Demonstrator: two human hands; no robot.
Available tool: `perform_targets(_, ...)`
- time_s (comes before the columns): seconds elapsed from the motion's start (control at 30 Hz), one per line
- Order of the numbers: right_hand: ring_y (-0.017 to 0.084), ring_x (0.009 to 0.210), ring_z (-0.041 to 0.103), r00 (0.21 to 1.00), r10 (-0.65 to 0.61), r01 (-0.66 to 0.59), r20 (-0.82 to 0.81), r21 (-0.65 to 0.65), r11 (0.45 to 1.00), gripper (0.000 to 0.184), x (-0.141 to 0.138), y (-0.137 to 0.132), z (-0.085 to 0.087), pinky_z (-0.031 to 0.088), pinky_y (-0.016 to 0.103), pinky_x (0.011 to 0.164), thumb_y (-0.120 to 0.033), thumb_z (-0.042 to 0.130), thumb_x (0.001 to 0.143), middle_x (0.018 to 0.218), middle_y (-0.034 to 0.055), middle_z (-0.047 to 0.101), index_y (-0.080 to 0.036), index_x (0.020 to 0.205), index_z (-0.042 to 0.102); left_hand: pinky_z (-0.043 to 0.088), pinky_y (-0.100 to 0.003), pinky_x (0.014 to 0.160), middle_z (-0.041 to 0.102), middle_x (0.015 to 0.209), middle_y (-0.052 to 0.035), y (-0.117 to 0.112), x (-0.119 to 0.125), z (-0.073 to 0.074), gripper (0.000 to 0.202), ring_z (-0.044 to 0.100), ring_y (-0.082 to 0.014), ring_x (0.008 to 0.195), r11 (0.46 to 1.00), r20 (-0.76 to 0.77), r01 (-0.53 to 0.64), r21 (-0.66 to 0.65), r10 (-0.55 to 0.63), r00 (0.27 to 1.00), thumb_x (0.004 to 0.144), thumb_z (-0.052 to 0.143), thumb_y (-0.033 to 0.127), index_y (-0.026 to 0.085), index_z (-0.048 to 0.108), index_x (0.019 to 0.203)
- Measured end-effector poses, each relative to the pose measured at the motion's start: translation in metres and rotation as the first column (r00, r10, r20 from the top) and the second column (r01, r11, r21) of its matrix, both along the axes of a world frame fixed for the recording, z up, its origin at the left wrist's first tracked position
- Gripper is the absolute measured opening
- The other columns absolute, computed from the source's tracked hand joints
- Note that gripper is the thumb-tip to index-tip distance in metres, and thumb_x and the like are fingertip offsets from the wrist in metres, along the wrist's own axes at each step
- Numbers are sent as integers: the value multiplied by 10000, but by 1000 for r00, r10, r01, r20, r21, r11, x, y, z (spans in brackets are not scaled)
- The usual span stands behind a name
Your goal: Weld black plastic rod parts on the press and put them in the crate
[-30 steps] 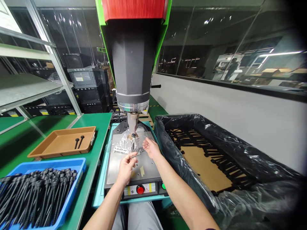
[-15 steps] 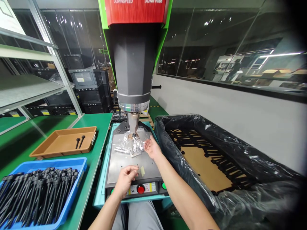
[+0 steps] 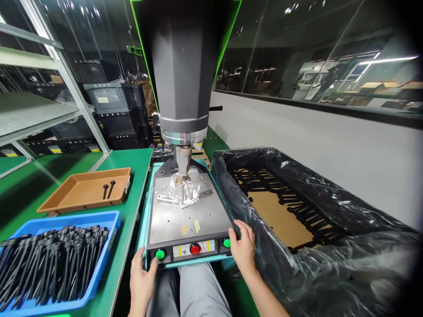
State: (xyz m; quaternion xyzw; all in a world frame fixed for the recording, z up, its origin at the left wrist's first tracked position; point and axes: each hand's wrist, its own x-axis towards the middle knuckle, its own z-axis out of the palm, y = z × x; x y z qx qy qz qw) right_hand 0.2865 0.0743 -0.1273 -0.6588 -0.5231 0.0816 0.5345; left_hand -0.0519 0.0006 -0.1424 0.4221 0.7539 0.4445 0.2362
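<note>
At the front left corner of the machine base (image 3: pixel 178 226) is my left hand (image 3: pixel 142 275), fingers apart, its thumb by the left green button (image 3: pixel 160 254). My right hand (image 3: pixel 243 246) lies at the opposite corner, also spread, with the thumb close to the right green button (image 3: pixel 226 243). Neither hand holds anything; whether the thumbs press the buttons I cannot tell. Between them sits a red button (image 3: pixel 195 249). Farther back, a small black part (image 3: pixel 185 178) sits in a plastic-wrapped fixture (image 3: pixel 189 193), right under the machine's metal horn (image 3: pixel 183 160).
On the left, a blue tray (image 3: pixel 114 220) holds many black ribbed parts, and a brown tray (image 3: pixel 74 193) holds two. To the right stands a plastic-lined bin (image 3: pixel 228 160) with black parts around cardboard. The machine head (image 3: pixel 181 75) hangs above the base.
My right hand has come back from beside the fixture to the base's right front corner. My left hand has moved down and left to the left green button. The view has tilted downward.
</note>
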Motion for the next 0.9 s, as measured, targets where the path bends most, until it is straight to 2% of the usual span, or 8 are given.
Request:
perform_targets(0.07,324,1228,476,997,36,-28,63,-115,993,552,8,-17,-27,371,481,1050,-524,482,861,1294,165,519,-168,1280,527,455,-436,960,515,1375,-133,-2,0,-8,727,554,-330,1169,997,11,68,-45,-67,998,729,609,572,190,477,1333)
perform_targets(0.13,319,1263,459,993,99,-82,64,-231,969,637,13,-26,-47,386,471,1049,-537,457,871,1359,148,476,-189,1403,407,447,-442,969,548,1342,-134,0,0,-13,709,559,-334,1169,996,21,64,-67,-63,998,737,593,587,187,493,1314)
perform_targets(0.23,304,1308,429,986,160,-138,50,-297,945,685,19,-30,-61,385,436,1062,-542,447,877,1423,119,428,-223,1468,307,441,-452,972,591,1270,-134,6,-4,-14,671,562,-336,1161,996,26,45,-73,-44,999,737,596,597,179,530,1258)
perform_targets(0.4,312,1341,397,988,157,-143,17,-320,936,741,22,-30,-63,378,440,1066,-529,463,861,1468,128,397,-203,1493,254,428,-451,993,588,1244,-126,10,-8,-16,679,547,-329,1174,997,48,71,0,-71,996,699,649,582,176,537,1230)
perform_targets(0.5,319,1354,379,996,91,-94,-24,-355,930,778,22,-27,-65,359,455,1078,-514,502,833,1492,137,365,-197,1494,244,438,-453,975,594,1219,-125,11,-7,-18,689,564,-333,1145,999,45,47,-7,-47,998,681,655,595,176,543,1216)
perform_targets(0.6,290,1359,382,990,129,-143,-64,-373,917,758,25,-25,-66,334,428,1102,-492,507,826,1473,124,392,-211,1486,265,437,-452,971,592,1230,-120,11,-6,-19,693,564,-333,1145,998,23,41,-37,-40,999,686,645,603,191,532,1232)
perform_targets(0.73,275,1412,290,972,200,-235,-126,-423,875,851,29,-24,-66,285,435,1131,-504,517,817,1541,138,278,-182,1519,161,435,-458,974,573,1270,-127,11,-5,-19,748,550,-337,1169,992,15,115,-61,-114,993,698,643,595,193,471,1304)
perform_targets(0.9,291,1426,247,979,164,-201,-123,-434,878,940,25,-24,-72,272,467,1132,-511,566,797,1557,158,236,-180,1532,82,376,-479,1043,479,1374,-134,9,-1,-17,792,456,-334,1275,982,-36,186,-29,-187,982,727,640,557,208,376,1387)
